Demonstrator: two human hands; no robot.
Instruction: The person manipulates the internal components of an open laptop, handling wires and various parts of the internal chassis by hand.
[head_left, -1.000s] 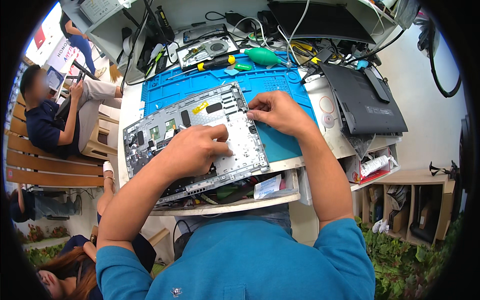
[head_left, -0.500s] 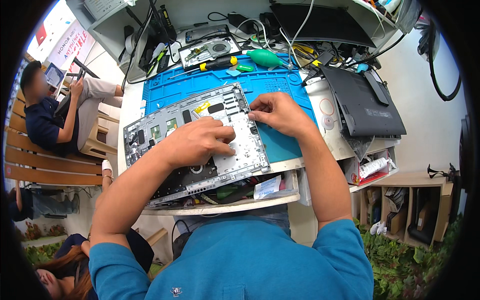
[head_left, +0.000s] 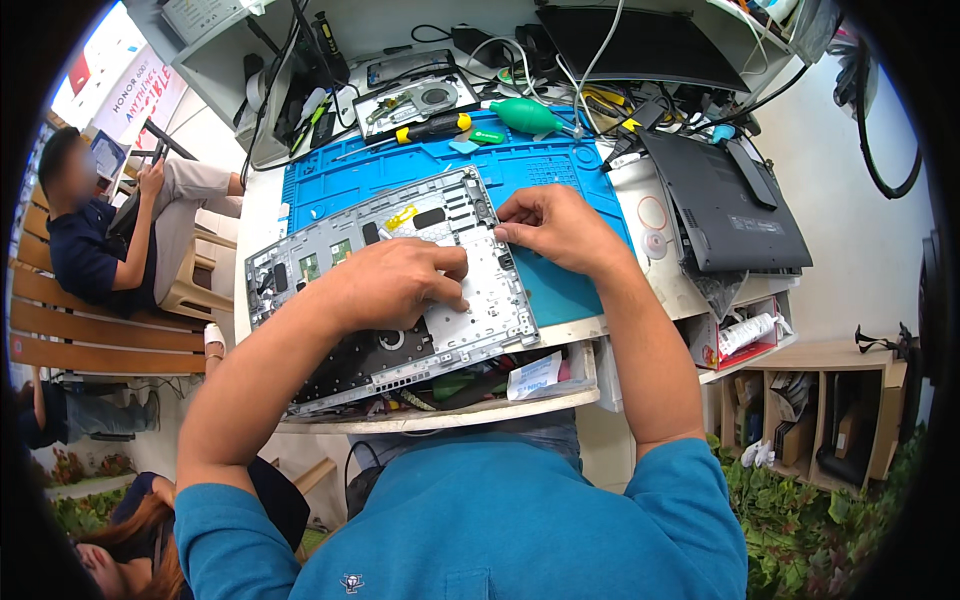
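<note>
A silver laptop chassis [head_left: 477,305], with exposed circuit areas, yellow tape and a black lower part, lies tilted on the blue work mat [head_left: 570,290]. My left hand [head_left: 395,280] rests over its middle, index finger bent and thumb apart from it, the thumb touching the pale metal plate; the curled fingers' undersides are hidden. My right hand [head_left: 555,230] grips the chassis's right edge near the upper corner, thumb and curled index finger close together. A yellow-black screwdriver [head_left: 430,128] and a green rubber blower [head_left: 525,115] lie behind the chassis.
Cables, tools and an opened device [head_left: 415,100] crowd the desk's back under a dark screen [head_left: 640,45]. A black laptop [head_left: 725,205] sits right. An open drawer [head_left: 555,395] is below the front edge. A seated person [head_left: 95,230] and another person's head and arm [head_left: 140,540] are at left.
My left hand and forearm have shifted slightly up and left over the chassis, showing more of its black lower part. My right hand stays at the edge.
</note>
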